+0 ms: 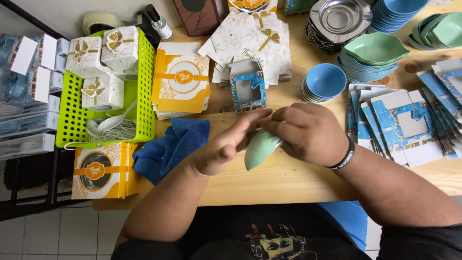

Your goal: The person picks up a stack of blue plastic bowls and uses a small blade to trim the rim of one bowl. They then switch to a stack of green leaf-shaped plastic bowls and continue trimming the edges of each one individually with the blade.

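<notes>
A pale green leaf-shaped dish (pixel 260 150) is held on edge above the wooden table (pixel 288 180), between both hands. My right hand (pixel 308 132), with a black wristband, is curled over its upper right side. My left hand (pixel 226 147) touches the dish's left edge with its fingers stretched toward the right hand. A crumpled blue cloth (pixel 171 147) lies just left of my left hand. An upright small blue window box (pixel 248 89) stands just beyond the hands.
A lime green basket (pixel 144 96) holds white gift boxes and plastic spoons. Flat yellow boxes (pixel 180 79), white flat boxes (pixel 252 41), blue bowls (pixel 323 83), green leaf dishes (pixel 373 50), metal dishes (pixel 339 19) and flat blue boxes (pixel 404 123) crowd the table.
</notes>
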